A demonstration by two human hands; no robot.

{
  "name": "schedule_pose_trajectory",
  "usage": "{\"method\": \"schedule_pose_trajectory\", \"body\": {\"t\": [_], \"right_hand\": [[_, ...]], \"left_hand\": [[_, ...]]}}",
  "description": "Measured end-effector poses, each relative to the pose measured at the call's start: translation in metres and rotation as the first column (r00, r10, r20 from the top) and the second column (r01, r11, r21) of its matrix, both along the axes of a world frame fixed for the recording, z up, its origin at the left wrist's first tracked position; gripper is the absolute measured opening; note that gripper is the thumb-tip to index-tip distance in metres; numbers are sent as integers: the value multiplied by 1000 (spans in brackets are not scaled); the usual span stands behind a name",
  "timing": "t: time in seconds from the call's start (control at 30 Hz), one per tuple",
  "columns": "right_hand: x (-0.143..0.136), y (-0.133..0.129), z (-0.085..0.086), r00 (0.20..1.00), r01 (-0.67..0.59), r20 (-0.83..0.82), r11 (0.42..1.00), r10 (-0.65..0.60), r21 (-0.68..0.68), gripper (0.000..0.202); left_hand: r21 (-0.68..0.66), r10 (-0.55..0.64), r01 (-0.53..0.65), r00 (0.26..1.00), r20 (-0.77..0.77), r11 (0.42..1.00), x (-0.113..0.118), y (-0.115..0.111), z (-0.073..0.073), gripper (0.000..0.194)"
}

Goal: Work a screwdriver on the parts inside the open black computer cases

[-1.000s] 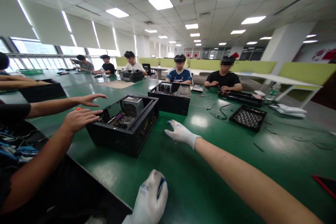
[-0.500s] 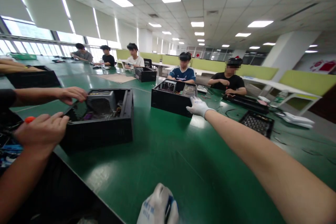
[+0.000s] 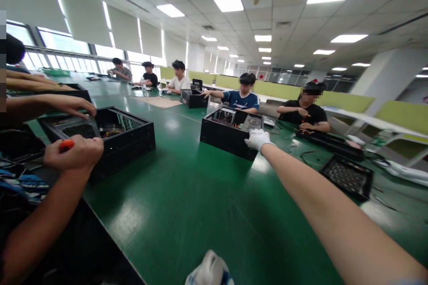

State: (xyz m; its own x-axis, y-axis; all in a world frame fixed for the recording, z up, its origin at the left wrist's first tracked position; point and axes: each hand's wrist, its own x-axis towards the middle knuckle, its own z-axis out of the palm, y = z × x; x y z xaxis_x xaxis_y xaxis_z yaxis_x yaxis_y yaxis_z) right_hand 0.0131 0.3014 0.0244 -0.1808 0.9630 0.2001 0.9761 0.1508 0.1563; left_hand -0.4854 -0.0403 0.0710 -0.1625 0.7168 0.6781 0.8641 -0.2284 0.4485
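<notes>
Touching open case (image 3: 227,139) near far edge of table (image 3: 187,196) with right hand (image 3: 258,139), fan unit (image 3: 226,116) unremoved; can't tell if clamped, nor left hand's (image 3: 210,270) fingers.

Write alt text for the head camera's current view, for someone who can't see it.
The wearer's white-gloved right hand touches an open black computer case on a glossy green table; the white-gloved left hand is blurred at the bottom edge. At left, a co-worker's bare hand holds an orange object beside a second open black case; more people sit across the table.
</notes>
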Motion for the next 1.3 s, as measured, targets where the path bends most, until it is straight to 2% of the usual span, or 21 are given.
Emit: {"method": "schedule_pose_trajectory", "body": {"t": [0.07, 0.13, 0.2, 0.37, 0.47, 0.53, 0.6, 0.7, 0.77, 0.83, 0.9, 1.0, 1.07, 1.13, 1.2, 1.3], "right_hand": [[-4, -9, 6, 1000, -19, 13, 1000, 19, -12, 43], [-8, -20, 11, 999, -47, 24, 998, 48, -30, 43], [-12, -33, 16, 996, -77, 35, 996, 79, -54, 42], [-8, -80, 23, 989, -129, 56, 986, 135, -104, 40], [7, -118, 23, 983, -161, 65, 981, 169, -109, 39], [21, -150, 23, 978, -185, 72, 977, 194, -107, 38], [38, -186, 23, 973, -209, 77, 972, 218, -105, 37], [66, -245, 27, 964, -245, 75, 964, 253, -106, 34], [88, -283, 29, 962, -259, 68, 960, 266, -105, 34], [113, -319, 30, 961, -263, 60, 959, 270, -105, 33], [139, -352, 27, 954, -291, 47, 953, 296, -86, 31], [177, -395, 17, 924, -382, 9, 924, 381, 23, 24], [199, -421, 8, 897, -440, 9, 887, 443, 142, 22], [217, -445, 0, 866, -489, 38, 830, 498, 268, 25], [232, -465, -8, 841, -518, 63, 766, 538, 381, 28], [248, -489, -19, 835, -511, 62, 727, 547, 459, 33]], "left_hand": [[-23, -34, 33, 999, -36, 999, 30, -5, -4, 54], [-17, -64, 64, 998, -24, 998, 72, -13, -20, 52], [16, -73, 73, 997, 20, 997, 119, -24, -45, 50], [-16, -159, 160, 986, 53, 987, 234, -59, -119, 50], [-56, -216, 219, 975, 42, 974, 289, -77, -149, 37], [-84, -240, 243, 970, 48, 966, 315, -86, -162, 27], [-97, -251, 256, 966, 55, 962, 332, -91, -174, 22], [-89, -242, 248, 968, 72, 965, 342, -94, -190, 21], [-74, -236, 242, 968, 87, 967, 343, -95, -195, 21], [-51, -254, 259, 962, 98, 964, 344, -98, -189, 21], [-41, -320, 325, 943, 92, 945, 347, -102, -169, 20], [-58, -457, 457, 889, 24, 887, 355, -105, -118, 14], [-67, -477, 473, 878, -43, 878, 362, -104, -83, 11], [-129, -468, 455, 878, -98, 881, 368, -101, -56, 11], [-200, -461, 428, 873, -162, 881, 374, -98, -39, 13], [-316, -476, 392, 841, -259, 864, 384, -97, -30, 17]]}}
